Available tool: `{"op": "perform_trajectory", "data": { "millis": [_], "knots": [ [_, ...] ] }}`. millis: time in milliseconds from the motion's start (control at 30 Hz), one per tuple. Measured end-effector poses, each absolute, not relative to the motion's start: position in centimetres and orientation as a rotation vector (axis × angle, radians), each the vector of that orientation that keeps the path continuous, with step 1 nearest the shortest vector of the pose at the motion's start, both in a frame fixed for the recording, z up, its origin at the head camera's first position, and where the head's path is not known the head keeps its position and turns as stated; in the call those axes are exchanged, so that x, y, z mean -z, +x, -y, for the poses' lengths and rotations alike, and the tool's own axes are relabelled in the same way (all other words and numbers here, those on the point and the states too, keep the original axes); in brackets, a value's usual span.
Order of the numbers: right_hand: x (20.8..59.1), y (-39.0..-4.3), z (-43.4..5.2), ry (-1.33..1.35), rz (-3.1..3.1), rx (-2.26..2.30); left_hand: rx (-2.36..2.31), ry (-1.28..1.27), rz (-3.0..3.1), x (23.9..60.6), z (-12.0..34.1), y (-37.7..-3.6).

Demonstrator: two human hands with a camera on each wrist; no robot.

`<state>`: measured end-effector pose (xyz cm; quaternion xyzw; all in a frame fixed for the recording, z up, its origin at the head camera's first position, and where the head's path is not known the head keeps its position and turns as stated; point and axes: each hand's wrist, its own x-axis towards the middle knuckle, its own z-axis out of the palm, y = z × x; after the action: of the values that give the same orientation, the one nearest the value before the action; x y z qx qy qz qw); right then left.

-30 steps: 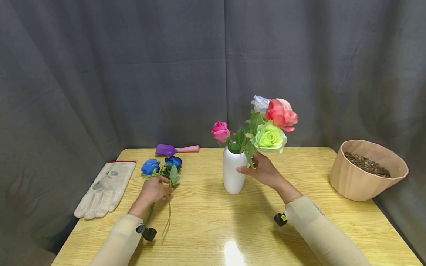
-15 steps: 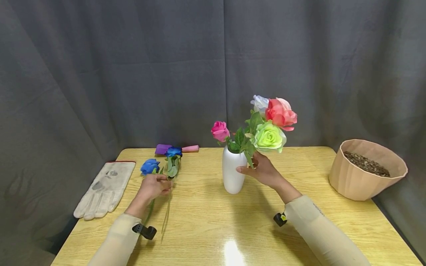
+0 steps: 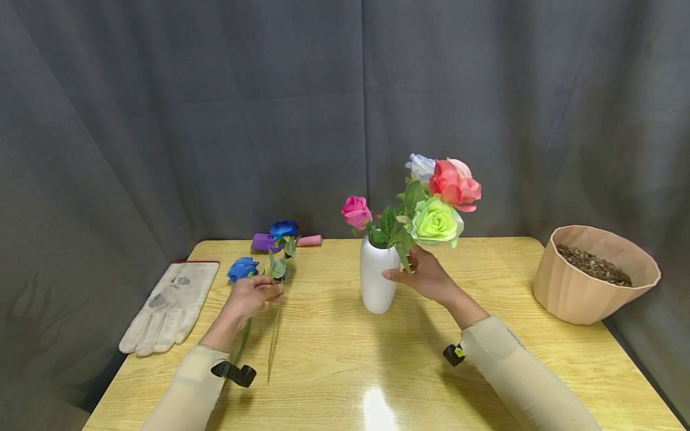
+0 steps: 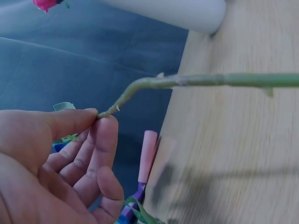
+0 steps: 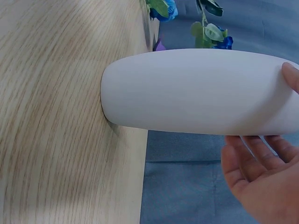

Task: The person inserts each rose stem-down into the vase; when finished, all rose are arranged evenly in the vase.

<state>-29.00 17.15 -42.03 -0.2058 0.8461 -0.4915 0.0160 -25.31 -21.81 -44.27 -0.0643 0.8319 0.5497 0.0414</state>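
Note:
My left hand pinches the stem of a blue rose between thumb and index finger, with the bloom raised above the table. Beside that hand, a second blue rose lies on the wood, its stem partly hidden by the wrist. A white vase stands upright at the middle. My right hand holds it near the top, thumb on the front side. In the vase are a pink rose, a green rose, a coral rose and pale ones behind.
A small shovel with a pink handle lies at the table's back edge, behind the raised rose. Whitish work gloves lie at the left edge. On the right stands a beige pot with dark soil-like filling.
One blue rose has risen off the table in my left hand and now overlaps the shovel in the head view. My right hand and the vase have stayed put.

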Motion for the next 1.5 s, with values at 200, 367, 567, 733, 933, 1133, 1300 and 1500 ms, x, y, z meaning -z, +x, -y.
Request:
{"op": "perform_trajectory", "data": {
  "millis": [200, 367, 567, 733, 933, 1133, 1300, 1500],
  "knots": [
    [41.9, -28.9, -17.1, -0.64, -2.628, 1.532, -1.76, -0.176, -2.499, 43.4, 21.2, -25.1],
    [41.9, -28.8, -17.1, -0.614, -2.626, 1.531, -1.847, -0.141, -2.499, 42.5, 20.3, -24.9],
    [41.8, -28.8, -17.0, -0.616, -2.632, 1.519, -1.98, -0.157, -2.464, 41.4, 19.5, -24.5],
    [41.8, -28.8, -17.0, -0.62, -2.642, 1.519, -2.138, -0.164, -2.396, 40.5, 19.1, -24.3],
    [42.0, -28.9, -17.0, -0.596, -2.648, 1.522, -2.346, -0.12, -2.323, 39.7, 18.5, -24.1],
    [42.1, -28.9, -16.9, -0.58, -2.648, 1.514, -2.58, -0.107, -2.229, 38.8, 17.6, -23.9],
    [42.1, -29.0, -16.9, -0.598, -2.658, 1.497, -2.752, -0.098, -2.134, 38.1, 16.9, -23.8],
    [41.9, -28.9, -16.9, -0.607, -2.67, 1.48, -2.939, -0.053, -1.99, 37.0, 16.1, -24.0]
  ]
}}
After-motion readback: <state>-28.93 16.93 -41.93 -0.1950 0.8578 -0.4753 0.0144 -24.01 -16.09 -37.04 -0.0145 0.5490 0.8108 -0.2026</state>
